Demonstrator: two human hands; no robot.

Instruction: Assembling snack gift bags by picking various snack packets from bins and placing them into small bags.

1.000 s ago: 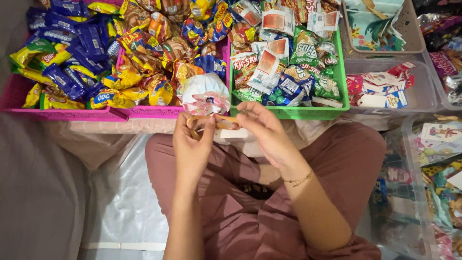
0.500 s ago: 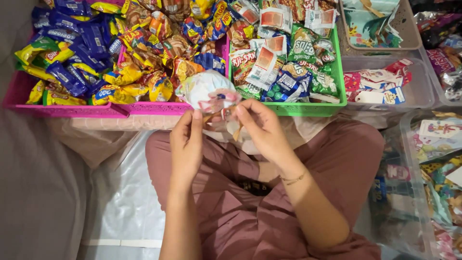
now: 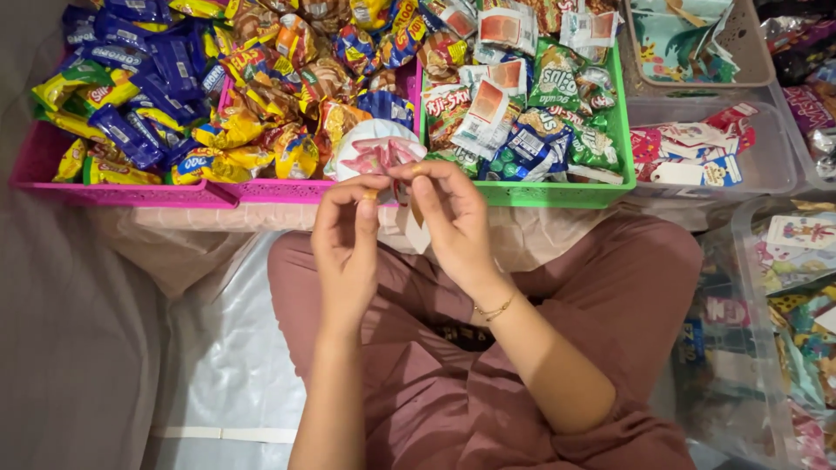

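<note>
left hand [image 3: 347, 233] & right hand [image 3: 453, 218] both pinched on small pink-white bag [image 3: 376, 150] — fingers closed round its neck, pink tray [image 3: 131, 193] w/ snack packs just behind

Packed snack baskets [image 3: 540, 193] ahead; lap [image 3: 418, 383] open.

We sit cross-legged on the floor [image 3: 78, 348], which is covered here with a grey cloth and a pale plastic sheet [image 3: 218, 348]. Taking the green basket [image 3: 557, 193] as our landmark: just to its left stands a pink basket [image 3: 113, 187] heaped with snack packets, touching it; just to its right a clear plastic tub [image 3: 766, 174]; nearer us on that side, another clear bin [image 3: 740, 348].
</note>
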